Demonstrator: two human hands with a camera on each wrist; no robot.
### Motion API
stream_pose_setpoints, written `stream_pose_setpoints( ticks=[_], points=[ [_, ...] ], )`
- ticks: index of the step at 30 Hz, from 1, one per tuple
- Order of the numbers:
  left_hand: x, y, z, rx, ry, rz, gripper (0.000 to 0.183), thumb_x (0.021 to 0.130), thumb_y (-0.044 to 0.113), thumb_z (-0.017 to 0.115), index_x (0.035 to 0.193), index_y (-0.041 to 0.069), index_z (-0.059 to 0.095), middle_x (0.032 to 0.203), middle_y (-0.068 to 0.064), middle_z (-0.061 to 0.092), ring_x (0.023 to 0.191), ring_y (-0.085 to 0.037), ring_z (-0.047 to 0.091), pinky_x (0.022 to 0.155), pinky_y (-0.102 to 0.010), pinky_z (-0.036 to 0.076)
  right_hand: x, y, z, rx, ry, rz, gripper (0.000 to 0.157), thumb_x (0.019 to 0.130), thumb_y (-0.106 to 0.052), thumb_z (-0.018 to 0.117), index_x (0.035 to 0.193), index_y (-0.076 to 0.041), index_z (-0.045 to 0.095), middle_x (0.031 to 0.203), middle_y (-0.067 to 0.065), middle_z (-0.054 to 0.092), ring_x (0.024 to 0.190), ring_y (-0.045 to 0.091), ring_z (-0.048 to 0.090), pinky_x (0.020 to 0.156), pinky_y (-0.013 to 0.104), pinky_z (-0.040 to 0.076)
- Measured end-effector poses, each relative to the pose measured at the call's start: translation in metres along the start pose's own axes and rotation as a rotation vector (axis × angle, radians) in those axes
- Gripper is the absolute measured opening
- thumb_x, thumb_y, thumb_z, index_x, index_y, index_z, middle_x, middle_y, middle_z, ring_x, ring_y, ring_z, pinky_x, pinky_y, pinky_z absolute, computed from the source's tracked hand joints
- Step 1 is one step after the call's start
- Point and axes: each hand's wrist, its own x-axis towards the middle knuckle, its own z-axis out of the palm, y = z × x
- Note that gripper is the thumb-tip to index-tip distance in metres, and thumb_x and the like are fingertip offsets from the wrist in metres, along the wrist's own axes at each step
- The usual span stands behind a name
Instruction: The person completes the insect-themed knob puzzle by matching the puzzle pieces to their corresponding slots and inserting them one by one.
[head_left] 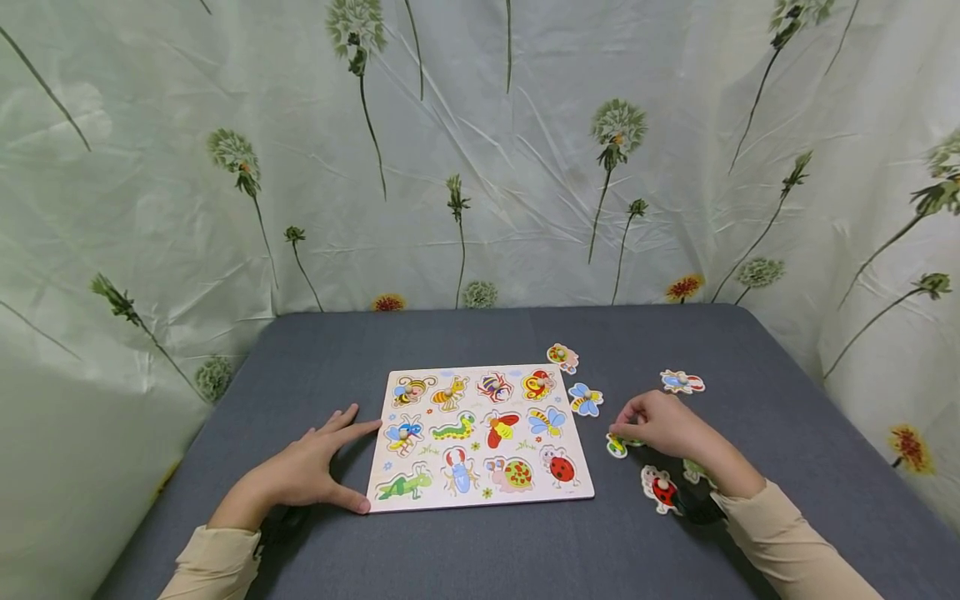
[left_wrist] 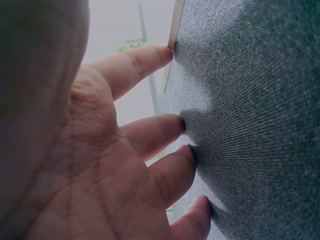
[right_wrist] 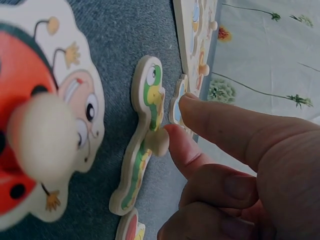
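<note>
My left hand (head_left: pixel 303 471) is spread at the left side of a wooden insect puzzle board (head_left: pixel 480 452), its index fingertip and thumb touching the edge. The left wrist view has the other fingertips (left_wrist: pixel 202 202) down on the dark cloth. Right of the board, my right hand (head_left: pixel 667 429) is over a caterpillar puzzle piece (right_wrist: pixel 136 165), which lies on the cloth. In the right wrist view the index fingertip is against or very near the piece's wooden knob (right_wrist: pixel 159 142). The thumb stands apart from the knob. The head view hides most of the caterpillar behind the fingers.
Loose pieces lie about: a ladybug (head_left: pixel 660 489), a beetle (head_left: pixel 682 382), a yellow-and-blue winged insect (head_left: pixel 586 400), a snail (head_left: pixel 562 357) and a green piece (head_left: pixel 696 472) partly under the right wrist. Knobbed pieces, such as a spider (head_left: pixel 496 387), sit in the board. A flowered curtain (head_left: pixel 525 167) hangs behind.
</note>
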Motion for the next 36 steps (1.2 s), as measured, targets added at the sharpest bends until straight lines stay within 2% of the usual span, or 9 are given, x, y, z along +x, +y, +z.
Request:
stream_pose_setpoints(
  ticks=[6, 18, 29, 36],
  points=[
    [0.0, 0.0, 0.0, 0.003, 0.002, 0.004, 0.118, 0.066, 0.053, 0.101, 0.165, 0.027, 0.045, 0.176, -0.031, 0.019, 0.161, -0.061, 0.015, 0.12, -0.085, 0.017, 0.0, -0.003, 0.001, -0.002, -0.014, 0.012, 0.018, 0.094, -0.028, 0.081, 0.086, -0.012, 0.08, 0.056, -0.01, 0.044, 0.053, 0.008, 0.038, 0.052, 0.024, 0.034],
    [-0.001, 0.002, -0.002, 0.006, 0.003, 0.009, 0.117, 0.066, 0.054, 0.101, 0.166, 0.027, 0.044, 0.176, -0.03, 0.02, 0.161, -0.061, 0.016, 0.12, -0.086, 0.017, -0.009, 0.0, -0.008, -0.047, 0.008, 0.028, 0.017, 0.091, -0.028, 0.084, 0.085, -0.012, 0.079, 0.056, -0.01, 0.044, 0.055, 0.01, 0.041, 0.054, 0.027, 0.035],
    [0.0, 0.001, -0.001, 0.001, 0.0, 0.01, 0.118, 0.066, 0.054, 0.101, 0.166, 0.027, 0.044, 0.176, -0.03, 0.02, 0.161, -0.061, 0.015, 0.12, -0.085, 0.017, -0.011, 0.004, -0.008, -0.101, 0.022, 0.054, 0.025, 0.09, -0.033, 0.085, 0.078, -0.013, 0.075, 0.061, -0.007, 0.057, 0.059, 0.012, 0.049, 0.054, 0.028, 0.038],
    [0.001, 0.0, -0.001, 0.006, -0.001, 0.006, 0.118, 0.066, 0.053, 0.101, 0.166, 0.028, 0.044, 0.177, -0.03, 0.019, 0.161, -0.061, 0.014, 0.119, -0.086, 0.017, -0.01, 0.002, -0.006, -0.1, 0.032, 0.035, 0.023, 0.089, -0.031, 0.085, 0.077, -0.014, 0.076, 0.063, -0.007, 0.059, 0.06, 0.012, 0.049, 0.054, 0.028, 0.037]
  ],
)
